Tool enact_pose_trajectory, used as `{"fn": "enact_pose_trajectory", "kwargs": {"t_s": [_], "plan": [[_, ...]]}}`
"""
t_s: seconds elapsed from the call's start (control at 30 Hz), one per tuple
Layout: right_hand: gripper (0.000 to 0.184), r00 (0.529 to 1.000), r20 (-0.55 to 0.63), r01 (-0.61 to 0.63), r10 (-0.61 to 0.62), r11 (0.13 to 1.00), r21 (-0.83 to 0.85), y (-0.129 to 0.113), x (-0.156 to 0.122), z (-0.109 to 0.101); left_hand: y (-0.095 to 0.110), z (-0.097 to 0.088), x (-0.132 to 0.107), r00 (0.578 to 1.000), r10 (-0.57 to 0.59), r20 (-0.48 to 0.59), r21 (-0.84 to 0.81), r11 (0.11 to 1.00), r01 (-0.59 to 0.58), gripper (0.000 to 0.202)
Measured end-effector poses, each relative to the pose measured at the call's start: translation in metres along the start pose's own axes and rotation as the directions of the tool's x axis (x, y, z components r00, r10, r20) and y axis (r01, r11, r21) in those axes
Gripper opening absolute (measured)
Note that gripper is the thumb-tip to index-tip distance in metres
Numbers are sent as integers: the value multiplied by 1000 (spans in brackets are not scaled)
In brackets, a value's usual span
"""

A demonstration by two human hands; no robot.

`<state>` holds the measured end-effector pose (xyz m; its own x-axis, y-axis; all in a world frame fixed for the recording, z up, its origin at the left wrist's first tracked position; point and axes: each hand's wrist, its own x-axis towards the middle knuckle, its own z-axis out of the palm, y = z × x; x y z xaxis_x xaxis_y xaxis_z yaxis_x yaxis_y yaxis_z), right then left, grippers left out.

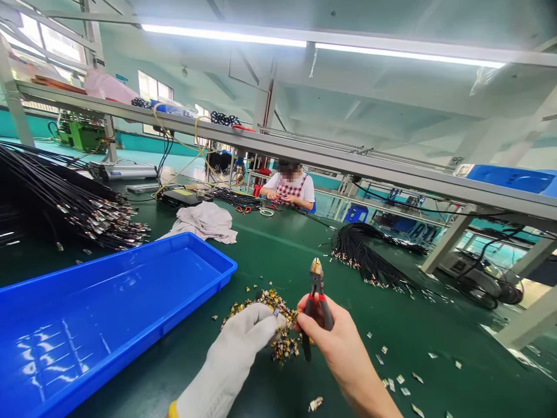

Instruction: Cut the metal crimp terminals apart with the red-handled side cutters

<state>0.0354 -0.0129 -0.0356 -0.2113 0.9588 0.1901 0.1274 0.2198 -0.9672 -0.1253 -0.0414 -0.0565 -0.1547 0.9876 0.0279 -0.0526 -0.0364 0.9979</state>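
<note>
A bare right hand (343, 348) clenched red-handled side cutters (317, 307) as a white-gloved left hand (230, 348) pinched a small metal piece (276, 312) above a heap of gold-coloured metal clippings (272, 302) at 12 o'clock. Black cable bundles with metal-tipped ends lay at 10 o'clock (73, 203) and 2 o'clock (369, 261), beside a blue plastic tray (104, 313) at 9 o'clock.

Fluorescent tube lights (322, 40) at 12 o'clock and daylit windows (150, 84) at 10 o'clock light everything brightly. Glare streaks the blue plastic tray (100, 325) at 8 o'clock; the side-cutting pliers (317, 307) at 6 o'clock look sharp, while wide-angle distortion bends the edges.
</note>
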Motion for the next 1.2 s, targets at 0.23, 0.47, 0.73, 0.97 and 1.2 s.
{"fn": "enact_pose_trajectory", "kwargs": {"t_s": [0.23, 0.47, 0.73, 0.97, 1.2], "plan": [[24, 998, -52, -20, 19, 1000, -10, 9, -2, 12, -1, 1, -2, 991, 35, 129, -4, 999, -34, 20], [23, 999, -15, -45, 43, 992, -118, 7, -5, 19, 4, 0, -7, 988, 71, 138, 435, 892, -125, 28], [22, 972, 228, 175, -56, 820, -545, -4, -4, -15, 12, -10, -4, 992, 82, 93, 449, 886, -115, 28], [19, 929, 363, 163, 69, 804, -571, -6, -9, -15, 15, -16, -2, 985, 116, 126, 500, 851, -164, 29], [21, 917, 389, 146, 86, 835, -530, -7, -10, -16, 15, -17, -2, 984, 121, 127, 520, 837, -170, 26]]}}
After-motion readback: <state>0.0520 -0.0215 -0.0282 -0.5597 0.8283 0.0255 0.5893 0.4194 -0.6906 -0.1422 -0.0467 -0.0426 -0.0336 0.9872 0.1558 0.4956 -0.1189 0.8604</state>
